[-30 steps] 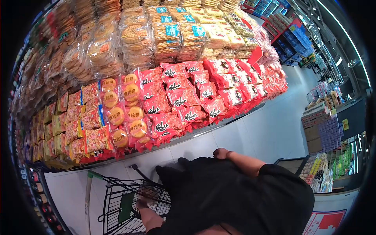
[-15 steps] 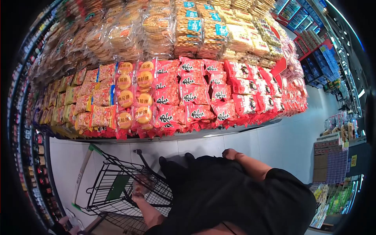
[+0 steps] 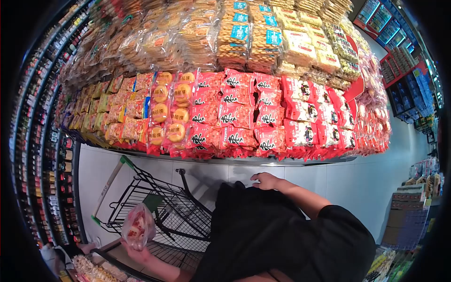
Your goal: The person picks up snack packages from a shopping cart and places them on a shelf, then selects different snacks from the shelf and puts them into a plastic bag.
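My left hand (image 3: 135,252) is closed on a clear plastic bag (image 3: 139,227) with red-and-white packets inside. The bag is held up over the left side of a black wire shopping cart (image 3: 162,218) with green corner pieces, covering part of its basket. My right hand (image 3: 265,180) hangs in front of my body with nothing in it, its fingers loosely apart. It is nearest the red snack packets (image 3: 237,113) on the display, but does not touch them.
A broad display of bagged snacks runs across the front, with round yellow cakes (image 3: 179,98) and twisted snacks (image 3: 232,42). Tall stocked shelves (image 3: 42,155) stand at left. Part of another person (image 3: 52,258) shows at lower left. Stacked cartons (image 3: 406,218) are at right.
My left hand has lifted the bag up and left from the cart area. My right hand has shifted slightly left and its fingers have loosened. The view has turned a little left.
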A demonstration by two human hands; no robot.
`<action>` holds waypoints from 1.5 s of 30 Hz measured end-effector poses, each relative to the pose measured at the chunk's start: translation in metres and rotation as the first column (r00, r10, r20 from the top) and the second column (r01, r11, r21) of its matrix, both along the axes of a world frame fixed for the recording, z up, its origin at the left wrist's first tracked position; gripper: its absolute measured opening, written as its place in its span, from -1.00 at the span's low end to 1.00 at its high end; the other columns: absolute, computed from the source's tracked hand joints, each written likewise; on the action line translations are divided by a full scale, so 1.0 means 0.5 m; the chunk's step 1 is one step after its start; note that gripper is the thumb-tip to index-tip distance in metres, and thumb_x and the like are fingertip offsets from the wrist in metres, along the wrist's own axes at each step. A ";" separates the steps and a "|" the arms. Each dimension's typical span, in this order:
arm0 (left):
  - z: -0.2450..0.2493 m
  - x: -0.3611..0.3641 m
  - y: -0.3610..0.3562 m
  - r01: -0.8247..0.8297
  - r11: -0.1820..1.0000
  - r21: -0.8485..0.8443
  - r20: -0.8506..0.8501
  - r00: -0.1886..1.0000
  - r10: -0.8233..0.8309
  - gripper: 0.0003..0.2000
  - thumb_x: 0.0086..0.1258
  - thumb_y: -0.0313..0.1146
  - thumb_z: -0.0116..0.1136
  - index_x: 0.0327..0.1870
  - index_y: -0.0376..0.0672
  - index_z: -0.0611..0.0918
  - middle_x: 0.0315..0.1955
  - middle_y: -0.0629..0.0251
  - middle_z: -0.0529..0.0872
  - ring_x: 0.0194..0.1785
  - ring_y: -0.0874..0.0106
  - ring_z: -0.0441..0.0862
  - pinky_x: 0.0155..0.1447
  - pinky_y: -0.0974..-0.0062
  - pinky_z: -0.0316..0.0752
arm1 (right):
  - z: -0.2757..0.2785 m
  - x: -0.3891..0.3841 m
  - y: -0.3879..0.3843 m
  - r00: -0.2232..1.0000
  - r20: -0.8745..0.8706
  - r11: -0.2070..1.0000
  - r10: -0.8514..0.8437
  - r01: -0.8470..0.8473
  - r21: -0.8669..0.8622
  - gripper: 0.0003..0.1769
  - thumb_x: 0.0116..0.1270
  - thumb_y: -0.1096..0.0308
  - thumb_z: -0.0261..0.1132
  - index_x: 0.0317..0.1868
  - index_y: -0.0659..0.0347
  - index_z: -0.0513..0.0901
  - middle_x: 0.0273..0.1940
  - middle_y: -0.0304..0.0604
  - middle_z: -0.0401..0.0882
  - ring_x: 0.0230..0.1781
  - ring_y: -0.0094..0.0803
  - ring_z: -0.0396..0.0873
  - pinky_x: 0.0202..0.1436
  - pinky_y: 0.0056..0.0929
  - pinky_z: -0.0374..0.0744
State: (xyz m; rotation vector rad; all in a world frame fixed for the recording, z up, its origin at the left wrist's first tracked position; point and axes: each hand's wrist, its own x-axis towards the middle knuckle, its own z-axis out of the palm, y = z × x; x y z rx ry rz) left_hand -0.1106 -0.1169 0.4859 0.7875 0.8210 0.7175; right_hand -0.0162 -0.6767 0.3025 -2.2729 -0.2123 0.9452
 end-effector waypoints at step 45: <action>0.155 -0.004 -1.257 0.904 -0.389 -0.179 0.753 -0.128 -0.645 -0.74 0.53 -0.33 0.19 -0.26 -0.08 0.31 -0.62 0.30 0.44 -0.67 0.60 0.31 -0.64 0.59 0.19 | 0.341 -0.350 -0.677 0.595 -0.783 0.379 -0.181 0.777 0.503 -0.29 0.63 -0.20 -0.08 0.46 0.21 0.41 0.35 -0.13 0.51 0.29 -0.35 0.51 0.42 -0.32 0.43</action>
